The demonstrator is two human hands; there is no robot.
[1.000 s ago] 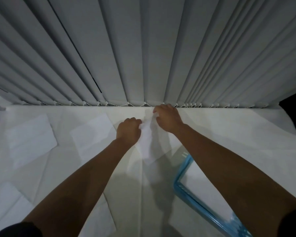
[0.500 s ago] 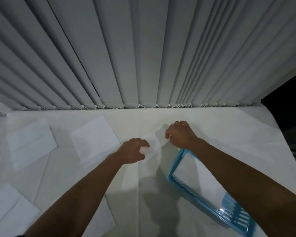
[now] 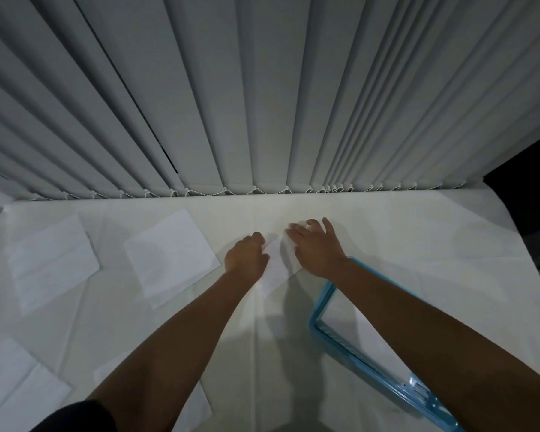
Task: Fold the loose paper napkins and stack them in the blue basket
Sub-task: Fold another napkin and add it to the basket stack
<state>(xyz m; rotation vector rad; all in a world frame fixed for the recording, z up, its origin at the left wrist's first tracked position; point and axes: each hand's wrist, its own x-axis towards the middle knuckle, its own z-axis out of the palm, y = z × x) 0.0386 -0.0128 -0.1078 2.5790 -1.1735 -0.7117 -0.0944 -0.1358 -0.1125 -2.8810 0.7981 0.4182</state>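
Observation:
A folded white paper napkin [image 3: 278, 271] lies on the white table just left of the blue basket [image 3: 324, 304]. My left hand [image 3: 247, 257] is curled into a fist on the napkin's left edge and seems to pinch it. My right hand [image 3: 317, 247] lies flat on the napkin's right part with its fingers spread. The basket sits under my right forearm, and white folded napkins [image 3: 359, 335] lie inside it. Much of the basket is hidden by that arm.
Loose unfolded napkins lie on the table to the left: one [image 3: 169, 254] beside my left hand, one [image 3: 52, 260] farther left, more [image 3: 10, 385] at the near left corner, one [image 3: 197, 403] under my left forearm. Vertical blinds [image 3: 262, 104] hang along the far edge.
Both hands brought the napkin down from the air onto the table beside the basket. My right hand went from a closed grip to a flat, spread palm on it.

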